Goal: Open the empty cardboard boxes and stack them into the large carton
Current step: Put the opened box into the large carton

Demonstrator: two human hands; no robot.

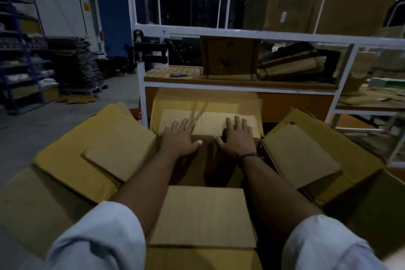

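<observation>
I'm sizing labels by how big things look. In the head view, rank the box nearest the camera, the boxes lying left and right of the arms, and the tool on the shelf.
1. Nearest box: largest, partly from nearness.
2. Left box and right box: look alike, unranked.
3. Tool: smallest.

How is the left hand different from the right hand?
The right hand has a dark band at its wrist; the left hand has none. The right hand's fingers spread wider than the left hand's. Both lie flat, palms down, on the same box.
</observation>
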